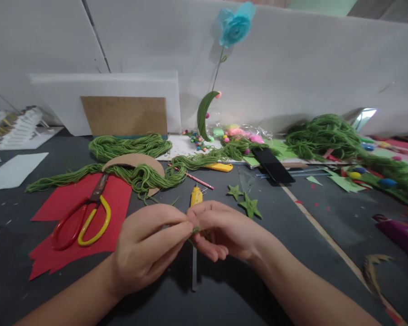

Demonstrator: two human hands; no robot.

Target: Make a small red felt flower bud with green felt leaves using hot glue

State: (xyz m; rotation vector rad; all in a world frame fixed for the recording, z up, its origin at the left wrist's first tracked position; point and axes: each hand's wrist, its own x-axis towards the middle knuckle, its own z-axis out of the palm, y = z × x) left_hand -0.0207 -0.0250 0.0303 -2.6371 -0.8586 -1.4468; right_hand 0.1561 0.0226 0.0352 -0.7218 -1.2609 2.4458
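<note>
My left hand (153,249) and my right hand (221,226) meet over the dark table. Both pinch a small green piece (196,230), mostly hidden by the fingers; it could be yarn. My right hand's lower fingers curl below it. Behind the hands lies a yellow tool (196,195), partly covered, and a thin pale strip (194,267) shows under them. Two green stars, a small one (235,192) and a larger one (250,206), lie just past my right hand. To the left, scissors (97,194) with one red and one yellow handle rest on red paper (122,199).
Green yarn (129,147) stretches across the back, with another heap (326,133) at right. A green crescent (204,115) stands below a blue flower (237,28) on a stem. A pencil (200,180), a yellow cutter (219,167) and a black phone-like slab (272,165) lie beyond the hands.
</note>
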